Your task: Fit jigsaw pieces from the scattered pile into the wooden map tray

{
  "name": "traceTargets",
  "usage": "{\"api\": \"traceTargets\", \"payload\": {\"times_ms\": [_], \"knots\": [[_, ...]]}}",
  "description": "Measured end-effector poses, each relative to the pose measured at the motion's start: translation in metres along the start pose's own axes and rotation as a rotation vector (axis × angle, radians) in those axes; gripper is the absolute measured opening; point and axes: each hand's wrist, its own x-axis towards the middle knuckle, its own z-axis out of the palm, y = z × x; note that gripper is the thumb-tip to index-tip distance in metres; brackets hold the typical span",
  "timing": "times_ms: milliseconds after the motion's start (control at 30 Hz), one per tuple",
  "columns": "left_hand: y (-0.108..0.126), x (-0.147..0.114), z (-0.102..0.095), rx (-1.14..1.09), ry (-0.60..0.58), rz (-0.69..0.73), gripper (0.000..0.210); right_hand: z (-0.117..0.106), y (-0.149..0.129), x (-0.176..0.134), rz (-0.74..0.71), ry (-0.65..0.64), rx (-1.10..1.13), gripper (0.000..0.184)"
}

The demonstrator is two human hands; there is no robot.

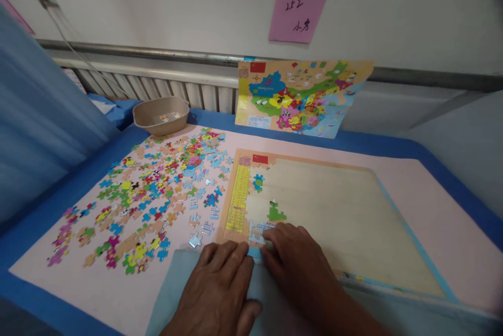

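Note:
The puzzle board [314, 210] lies flat before me, its printed frame in place along the edges. My left hand [220, 283] rests with fingers stretched out at the frame's lower left corner. Over the lower left of the board, my right hand [296, 262] has its thumb and index finger closed round a pale puzzle piece [269, 245], mostly hidden by the fingers. Light blue pieces with print [257, 228] sit joined right beside these fingertips. Inside the board there are also a green piece group [276, 213] and a blue-green piece group [258, 183].
Many loose puzzle pieces [157, 184] are spread on the pink sheet [35, 268] to the left. A beige basin [162, 123] stands behind them. A printed map picture [302, 100] leans upright at the back. A blue curtain [47, 74] hangs at the left.

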Motion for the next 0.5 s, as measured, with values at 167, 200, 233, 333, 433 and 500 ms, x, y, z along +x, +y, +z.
{"api": "traceTargets", "payload": {"times_ms": [167,200,233,333,433,500], "knots": [[0.0001,0.0013,-0.0015,-0.001,0.047,0.013,0.048,-0.0013,-0.0012,0.0000,-0.019,0.012,-0.009,0.009],[0.0002,0.0015,-0.0014,0.001,0.055,0.013,0.047,-0.0010,-0.0014,-0.0001,-0.023,0.017,-0.013,0.009],[0.0002,0.0016,-0.0014,0.003,0.064,0.015,0.047,-0.0005,-0.0014,-0.0001,-0.028,0.023,-0.018,0.010],[0.0001,0.0016,-0.0012,0.000,0.078,0.021,0.047,0.0009,-0.0012,-0.0004,-0.036,0.041,-0.028,0.010],[0.0000,0.0016,-0.0010,-0.006,0.083,0.016,0.044,0.0004,-0.0006,-0.0010,-0.040,0.049,-0.028,0.011],[0.0000,0.0017,-0.0009,-0.005,0.095,0.013,0.043,-0.0007,-0.0001,-0.0017,-0.039,0.045,-0.018,0.011]]}}
